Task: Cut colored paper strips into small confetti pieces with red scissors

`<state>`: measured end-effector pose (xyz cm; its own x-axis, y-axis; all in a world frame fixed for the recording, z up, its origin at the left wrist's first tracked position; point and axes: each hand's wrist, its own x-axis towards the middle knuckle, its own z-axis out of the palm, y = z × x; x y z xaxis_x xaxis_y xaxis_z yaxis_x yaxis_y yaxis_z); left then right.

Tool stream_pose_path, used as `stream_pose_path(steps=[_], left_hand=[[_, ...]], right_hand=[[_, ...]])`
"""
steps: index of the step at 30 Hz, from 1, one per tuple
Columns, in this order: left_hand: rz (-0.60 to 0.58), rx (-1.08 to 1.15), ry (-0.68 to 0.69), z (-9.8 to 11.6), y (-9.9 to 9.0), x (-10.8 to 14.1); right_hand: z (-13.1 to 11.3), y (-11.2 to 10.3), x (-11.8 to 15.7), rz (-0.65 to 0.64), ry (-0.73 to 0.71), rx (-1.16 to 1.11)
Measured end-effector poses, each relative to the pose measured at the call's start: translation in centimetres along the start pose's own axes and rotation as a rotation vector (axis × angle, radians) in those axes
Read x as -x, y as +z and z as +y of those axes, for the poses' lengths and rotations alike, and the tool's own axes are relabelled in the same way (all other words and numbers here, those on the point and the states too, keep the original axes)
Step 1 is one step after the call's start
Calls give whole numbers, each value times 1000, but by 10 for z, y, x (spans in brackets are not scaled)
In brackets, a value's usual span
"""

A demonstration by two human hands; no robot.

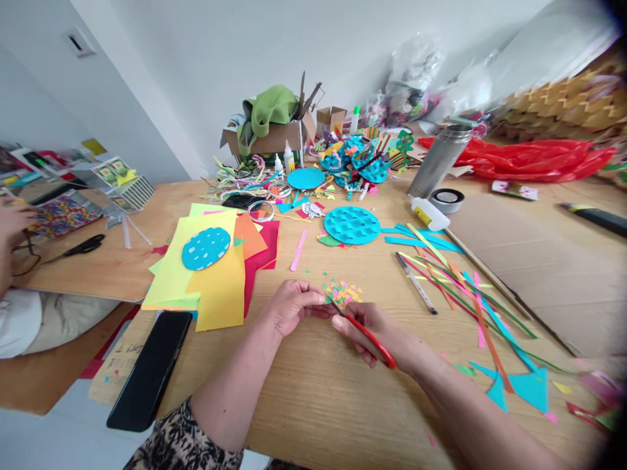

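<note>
My right hand (382, 329) grips a pair of red-handled scissors (371, 341), blades pointing up and left. The blade tips meet the fingertips of my left hand (296, 305), which are pinched together. Whatever the left fingers hold is too small to make out. Just beyond the blades lies a heap of tiny paper snippets (347, 291) in yellow, green, pink and orange. Behind that heap sits a blue paper disc with raised patches (351, 226). A pink paper strip (298, 250) rests on the table past my left hand.
Coloured paper sheets (221, 297) with a blue spotted disc (206, 249) and a black phone (149, 371) lie left. Paper strips (477, 307), a pen (416, 282), a glue bottle (429, 213) and a steel flask (438, 162) are right. Another person's hand (14, 219) shows far left.
</note>
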<state>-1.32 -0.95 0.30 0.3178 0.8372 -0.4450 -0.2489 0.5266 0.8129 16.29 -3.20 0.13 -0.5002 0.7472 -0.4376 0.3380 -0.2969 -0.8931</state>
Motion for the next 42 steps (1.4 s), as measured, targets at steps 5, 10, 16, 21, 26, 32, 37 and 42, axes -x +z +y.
stream_pose_path(steps=[5,10,16,21,26,32,37,42], left_hand=[[-3,3,-3,0,-1,0],[-10,-7,-13,0,-2,0],[-21,11,5,0,-2,1],[1,2,18,-1,0,1],[51,11,44,-2,2,1],[62,0,72,-3,3,0],[72,-4,97,-3,4,-1],[65,-9,114,-5,4,-2]], right_hand=[[-2,0,-1,11,36,-14],[-2,1,-1,33,27,-25],[0,0,-1,82,3,-17],[-2,1,0,107,29,-29],[-3,1,1,124,33,-25],[-5,2,1,139,40,-20],[-6,3,1,154,69,-16],[-4,4,0,161,66,-32]])
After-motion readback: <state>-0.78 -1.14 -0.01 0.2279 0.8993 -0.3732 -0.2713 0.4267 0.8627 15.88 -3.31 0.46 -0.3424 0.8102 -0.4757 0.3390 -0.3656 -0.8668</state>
